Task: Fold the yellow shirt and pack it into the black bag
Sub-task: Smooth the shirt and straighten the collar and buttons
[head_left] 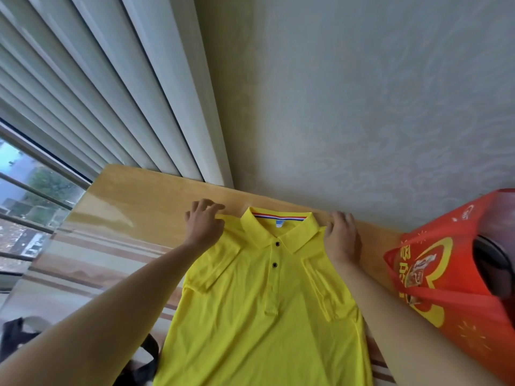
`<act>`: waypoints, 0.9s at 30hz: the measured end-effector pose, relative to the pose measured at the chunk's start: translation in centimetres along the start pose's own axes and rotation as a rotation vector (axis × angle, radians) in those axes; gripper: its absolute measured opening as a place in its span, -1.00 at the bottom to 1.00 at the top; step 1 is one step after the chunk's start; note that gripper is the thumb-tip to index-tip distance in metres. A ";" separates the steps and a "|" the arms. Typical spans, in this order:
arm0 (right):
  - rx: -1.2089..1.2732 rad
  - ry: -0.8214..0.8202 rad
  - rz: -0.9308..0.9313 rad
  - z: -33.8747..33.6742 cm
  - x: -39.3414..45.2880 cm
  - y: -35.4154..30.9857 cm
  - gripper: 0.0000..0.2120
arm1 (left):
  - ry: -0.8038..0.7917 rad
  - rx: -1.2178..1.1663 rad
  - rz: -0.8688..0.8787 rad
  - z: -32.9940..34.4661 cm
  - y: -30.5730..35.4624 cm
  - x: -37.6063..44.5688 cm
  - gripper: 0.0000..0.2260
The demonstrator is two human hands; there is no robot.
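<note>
The yellow polo shirt [267,307] lies front up on the wooden table [133,207], collar toward the wall, with both sleeves folded inward over the chest. My left hand [204,222] pinches the shirt's left shoulder edge beside the collar. At the other shoulder my right hand [342,236] grips the fabric, fingers curled over it. The black bag [21,337] shows only in part at the bottom left, behind my left forearm, with a strap near the shirt's hem.
A red gift bag [451,274] with gold print stands at the right edge of the table, close to my right arm. The wall [362,107] runs right behind the table. White curtains [111,93] and a window [30,201] are on the left.
</note>
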State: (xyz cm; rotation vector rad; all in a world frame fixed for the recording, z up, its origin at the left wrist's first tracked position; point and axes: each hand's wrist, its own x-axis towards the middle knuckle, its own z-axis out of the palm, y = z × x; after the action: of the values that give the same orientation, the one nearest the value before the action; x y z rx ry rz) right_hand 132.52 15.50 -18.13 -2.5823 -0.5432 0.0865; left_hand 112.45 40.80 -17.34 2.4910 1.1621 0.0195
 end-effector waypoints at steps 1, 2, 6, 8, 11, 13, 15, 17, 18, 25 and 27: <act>0.031 -0.043 -0.026 0.4 0.5 -0.4 -0.79 | -0.032 -0.024 0.026 0.1 0.7 0.2 -0.62; 0.063 -0.093 -0.040 0.8 0.9 -0.8 -0.80 | -0.070 -0.054 0.041 0.3 1.5 0.4 -0.63; 0.159 -0.272 0.039 2.2 1.5 -1.8 -0.83 | -0.245 -0.173 0.029 1.0 4.5 0.8 -0.59; 0.146 -0.299 0.044 2.1 1.5 -1.9 -0.78 | -0.238 -0.150 0.025 1.4 5.2 1.0 -0.64; 0.121 -0.217 0.049 1.7 1.9 -2.2 -0.80 | -0.124 -0.169 -0.011 1.7 5.6 1.7 -0.74; 0.105 -0.180 0.055 1.6 2.1 -2.7 -0.80 | -0.077 -0.216 -0.034 1.9 5.9 2.2 -0.77; 0.089 -0.179 0.087 1.8 2.1 -3.1 -0.78 | -0.065 -0.220 -0.050 2.3 6.2 2.6 -0.78; 0.079 -0.167 0.126 2.1 1.9 -3.3 -0.78 | -0.055 -0.205 -0.072 2.7 6.4 2.8 -0.78; 0.074 -0.161 0.136 2.2 1.8 -3.4 -0.78 | -0.055 -0.199 -0.081 2.9 6.5 2.9 -0.78; -0.018 -0.053 -0.025 2.3 0.7 -3.9 -0.77 | 0.086 -0.039 0.179 2.2 6.6 2.3 -0.69; -0.023 -0.093 -0.208 2.7 -0.4 -3.5 -0.77 | 0.034 0.047 0.398 2.3 6.8 1.5 -0.73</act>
State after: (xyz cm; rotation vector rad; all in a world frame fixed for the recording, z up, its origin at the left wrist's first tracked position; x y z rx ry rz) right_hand 130.42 19.38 -18.84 -2.5374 -0.8488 0.1306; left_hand 118.78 37.18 -17.26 2.7319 0.6686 0.1452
